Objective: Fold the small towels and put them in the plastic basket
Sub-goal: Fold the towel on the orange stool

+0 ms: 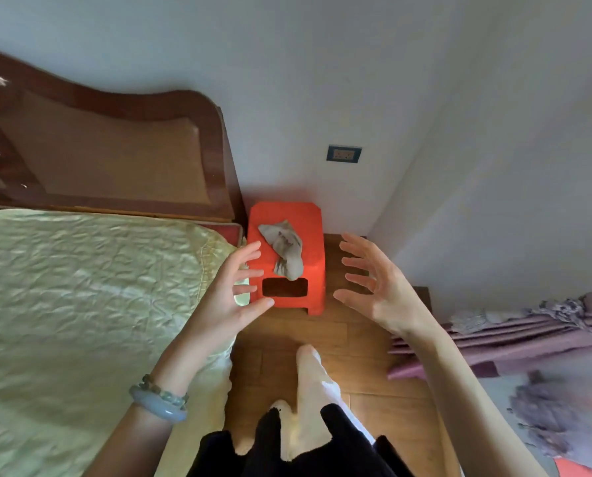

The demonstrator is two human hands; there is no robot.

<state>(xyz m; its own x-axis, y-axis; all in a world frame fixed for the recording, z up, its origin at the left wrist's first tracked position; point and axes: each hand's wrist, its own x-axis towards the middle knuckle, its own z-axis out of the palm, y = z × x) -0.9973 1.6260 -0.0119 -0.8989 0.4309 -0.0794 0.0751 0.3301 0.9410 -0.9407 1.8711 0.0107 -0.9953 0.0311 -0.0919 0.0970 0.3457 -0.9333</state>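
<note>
A small grey-beige towel (285, 251) lies crumpled on top of an orange plastic stool (308, 218) in the corner beside the bed. My left hand (234, 290) hovers at the stool's left front, fingers spread and empty. My right hand (373, 284) hovers to the right of the stool, fingers spread, holding nothing. Neither hand touches the towel. No plastic basket is in view.
A bed with a pale green cover (81, 304) and a wooden headboard (115, 149) fills the left. Purple curtains (528, 332) bunch at the right. My feet (308, 390) stand on the wooden floor (373, 401) below the stool. A wall socket (343, 153) sits above.
</note>
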